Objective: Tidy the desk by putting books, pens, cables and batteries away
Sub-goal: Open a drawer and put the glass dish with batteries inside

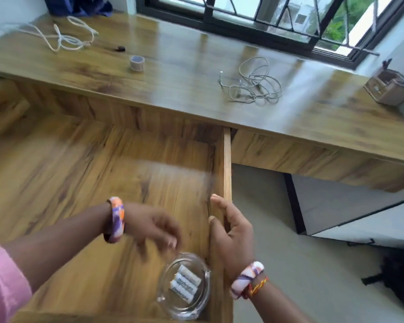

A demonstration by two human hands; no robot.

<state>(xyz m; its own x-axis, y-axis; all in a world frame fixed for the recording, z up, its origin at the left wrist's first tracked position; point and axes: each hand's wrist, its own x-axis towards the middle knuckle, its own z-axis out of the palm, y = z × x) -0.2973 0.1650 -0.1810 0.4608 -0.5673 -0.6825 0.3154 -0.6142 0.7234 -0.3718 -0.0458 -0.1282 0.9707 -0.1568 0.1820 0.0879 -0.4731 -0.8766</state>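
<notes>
Wooden desk (pixel 173 73) runs beneath a dark-framed window (pixel 266 19), seen from a head-worn camera looking down, with an open drawer (pixel 227 164) pulled out below its front edge. Inside the drawer, just below and between the two hands, sits a clear glass dish (pixel 166 276) holding three white batteries (pixel 184 284) lying side by side. The left hand (pixel 154 227), blurred, hovers just above the dish with fingers hanging loosely curled and holding nothing; its wrist wears an orange and purple bangle (pixel 116 220). The right hand (pixel 231 231) grips the drawer's right wall, thumb inside and fingers wrapped over the outside; its wrist carries a white and purple bangle (pixel 247 279) beside a red and yellow thread band. Far beyond the left hand, a white cable (pixel 58 36) lies loose on the desk, with a roll of tape (pixel 137 62) nearer. Beyond the right hand, a grey cable (pixel 252 82) lies tangled, and further right stands a small wooden organiser (pixel 387 87).
</notes>
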